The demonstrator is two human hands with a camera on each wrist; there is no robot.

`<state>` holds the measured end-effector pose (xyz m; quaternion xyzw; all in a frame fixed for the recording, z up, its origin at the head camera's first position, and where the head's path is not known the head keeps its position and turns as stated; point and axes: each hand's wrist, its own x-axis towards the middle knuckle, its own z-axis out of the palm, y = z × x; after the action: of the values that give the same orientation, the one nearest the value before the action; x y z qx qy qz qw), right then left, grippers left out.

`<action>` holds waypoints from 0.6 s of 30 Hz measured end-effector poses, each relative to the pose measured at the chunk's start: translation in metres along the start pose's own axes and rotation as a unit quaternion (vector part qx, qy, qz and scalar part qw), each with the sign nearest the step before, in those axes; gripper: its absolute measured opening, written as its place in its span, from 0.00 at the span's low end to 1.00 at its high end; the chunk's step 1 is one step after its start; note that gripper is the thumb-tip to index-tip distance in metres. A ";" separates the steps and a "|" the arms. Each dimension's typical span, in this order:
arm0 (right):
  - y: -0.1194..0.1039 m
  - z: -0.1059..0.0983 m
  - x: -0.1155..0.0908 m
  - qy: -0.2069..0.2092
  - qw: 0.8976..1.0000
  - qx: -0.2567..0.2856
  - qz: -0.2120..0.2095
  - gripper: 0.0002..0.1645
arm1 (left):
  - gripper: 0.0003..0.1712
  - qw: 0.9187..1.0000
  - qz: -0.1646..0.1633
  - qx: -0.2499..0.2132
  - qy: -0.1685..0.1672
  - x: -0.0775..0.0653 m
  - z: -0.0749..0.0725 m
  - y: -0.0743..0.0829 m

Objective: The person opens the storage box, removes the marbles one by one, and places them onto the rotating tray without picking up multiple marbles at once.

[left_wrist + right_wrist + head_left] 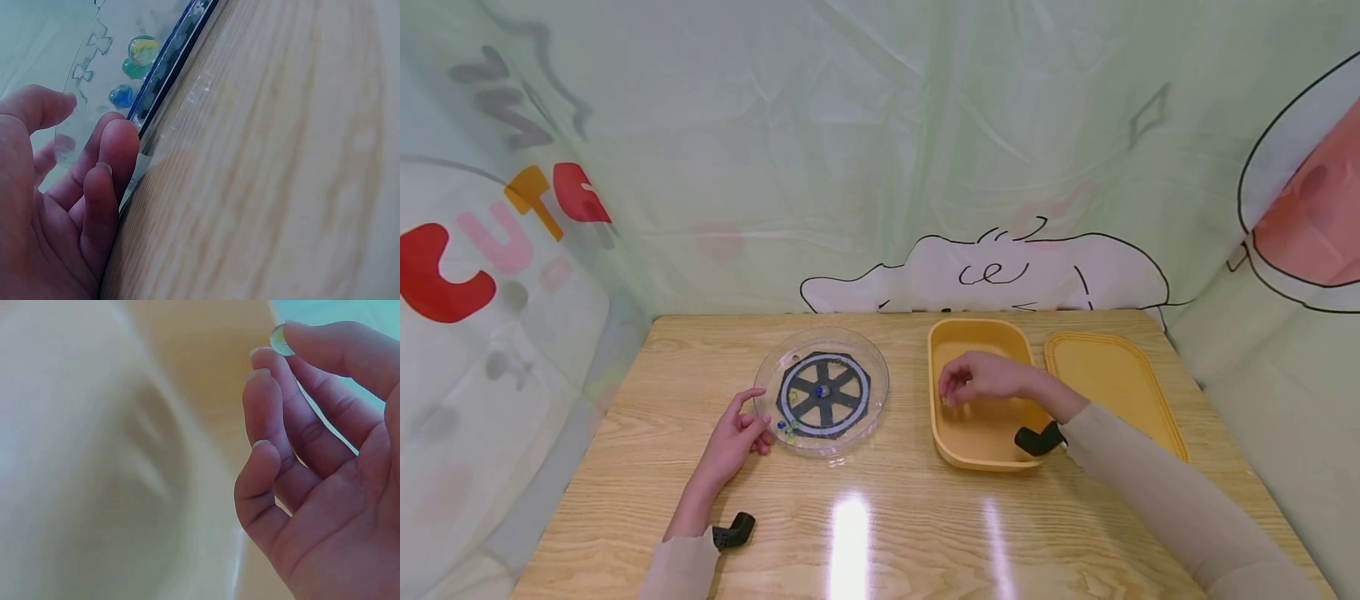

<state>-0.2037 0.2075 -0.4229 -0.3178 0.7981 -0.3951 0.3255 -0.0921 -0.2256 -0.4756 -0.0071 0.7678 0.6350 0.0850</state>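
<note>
In the right wrist view, my right hand (337, 444) pinches a clear glass marble (281, 340) with a yellowish swirl between thumb and fingertip. That hand (981, 377) is above the yellow-orange plastic box (981, 457) in the head view. My left hand (735, 437) rests beside a clear round dish (877, 417), its loosely bent fingers at the near-left edge. On the dish's floor lies a dark spoked wheel pattern (826, 415) with a pale ring. Several marbles gather near the left fingers, among them a blue marble (122, 95) and a yellow-green marble (144, 50).
A flat yellow-orange lid (1112, 383) lies right of the box, partly under the right forearm. Marbles also sit near the wheel's hub (823, 391) and left spokes. A printed curtain (865, 167) hangs behind the wooden table (790, 525).
</note>
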 end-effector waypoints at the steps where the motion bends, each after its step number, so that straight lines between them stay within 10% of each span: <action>1: -0.003 -0.001 -0.001 0.006 1.000 0.000 -0.001 0.06 | 0.28 1.000 0.000 -0.001 0.000 0.000 0.000 0.000; 18: -0.048 0.008 0.025 0.076 0.996 -0.001 -0.035 0.07 | 0.28 1.000 -0.006 -0.004 0.001 0.000 0.001 0.001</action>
<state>-0.2003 0.1621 -0.3932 -0.3155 0.8093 -0.4282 0.2494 -0.0918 -0.2247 -0.4751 -0.0126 0.7655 0.6372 0.0884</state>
